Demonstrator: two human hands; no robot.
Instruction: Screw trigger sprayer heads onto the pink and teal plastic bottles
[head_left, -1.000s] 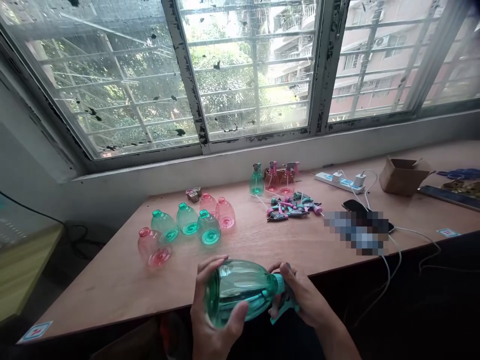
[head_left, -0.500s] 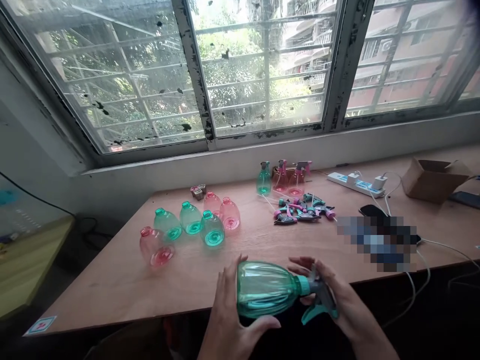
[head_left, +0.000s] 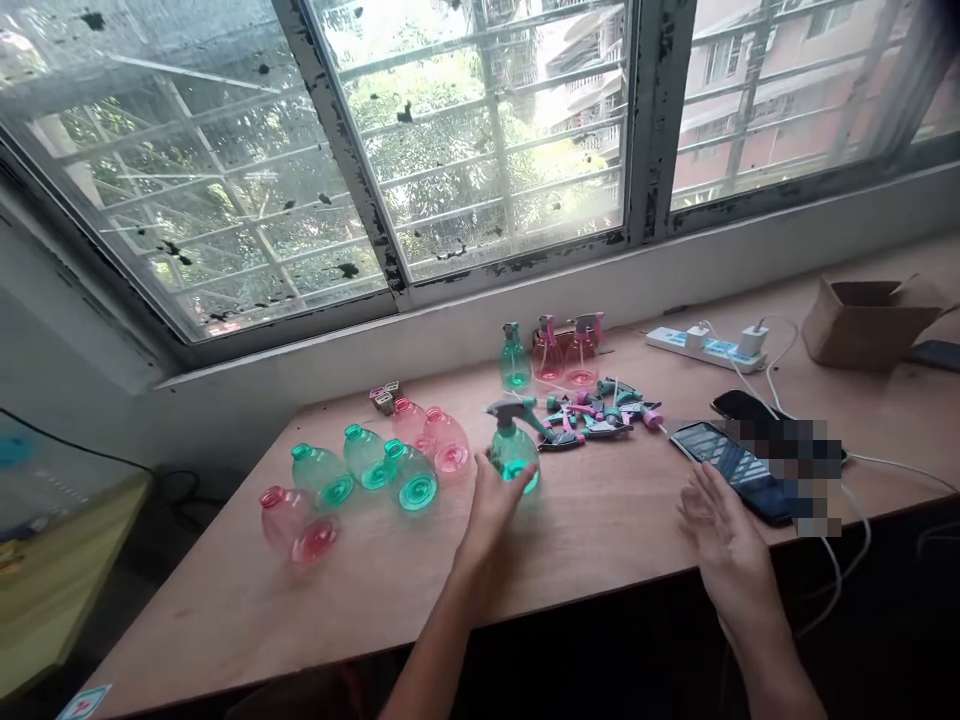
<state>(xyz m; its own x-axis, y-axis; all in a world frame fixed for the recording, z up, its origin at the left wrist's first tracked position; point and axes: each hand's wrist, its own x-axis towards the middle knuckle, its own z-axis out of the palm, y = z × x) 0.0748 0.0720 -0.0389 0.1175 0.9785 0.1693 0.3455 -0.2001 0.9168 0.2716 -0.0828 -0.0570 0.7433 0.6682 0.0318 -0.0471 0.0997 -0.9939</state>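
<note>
L hand (head_left: 491,500): fingers curled rd grn spray btl (head_left: 516,446); R hand (head_left: 724,532): fingers spread, empty; step: prob. set-down; next: steady release

My left grip (head_left: 495,500) wraps a green spray bottle (head_left: 514,442), roughly upright between six uncapped bottles (head_left: 411,478) and a pile of spray heads (head_left: 598,425) on the table (head_left: 585,540), while my right grip (head_left: 720,525) hovers, fingers extended, near a phone (head_left: 720,460).
</note>
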